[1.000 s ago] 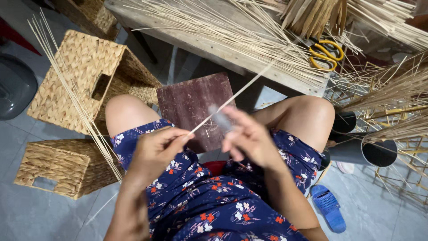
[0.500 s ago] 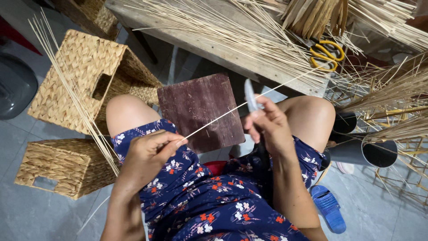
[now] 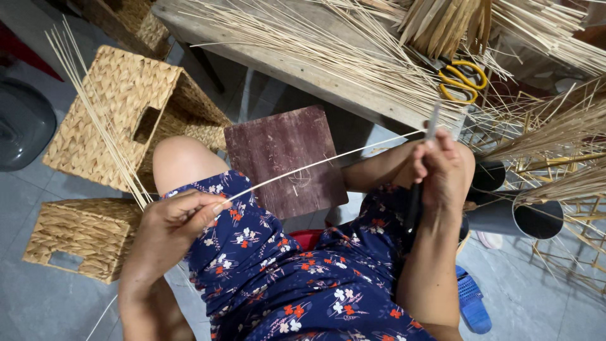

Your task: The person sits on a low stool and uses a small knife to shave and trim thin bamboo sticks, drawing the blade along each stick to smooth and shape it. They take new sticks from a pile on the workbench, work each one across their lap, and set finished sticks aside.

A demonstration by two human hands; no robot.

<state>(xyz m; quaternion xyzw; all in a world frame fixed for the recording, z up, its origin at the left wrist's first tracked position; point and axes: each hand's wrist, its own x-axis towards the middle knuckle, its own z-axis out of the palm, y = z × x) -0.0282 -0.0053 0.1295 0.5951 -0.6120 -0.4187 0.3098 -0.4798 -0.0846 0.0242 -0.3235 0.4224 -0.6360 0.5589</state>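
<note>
**A thin strip held taut between two hands over the lap**

The left hand (image 3: pixel 170 224) pinches the near end of a pale thin strip (image 3: pixel 315 164) between thumb and fingertips, closed tight on it above the flowered dress (image 3: pixel 284 284); the strip runs up and to the right across a dark reddish board (image 3: pixel 284 158) that rests on the knees, and reaches the right hand (image 3: pixel 442 170); the right hand is clenched around a knife (image 3: pixel 432 123), its grey blade pointing upward and meeting the far end of the strip, its dark handle showing below the fist. Behind the hands a wooden bench (image 3: pixel 284 63) carries a loose heap of pale strips and yellow-handled scissors (image 3: pixel 464 82); to the left stand two woven baskets, a large one (image 3: pixel 120 107) tipped on its side and a smaller box-shaped one (image 3: pixel 82 237) just below it, with a bundle of long strips leaning across them; at the right lie dark tubes (image 3: pixel 524 218), and a blue sandal (image 3: pixel 473 303) sits on the grey floor.
</note>
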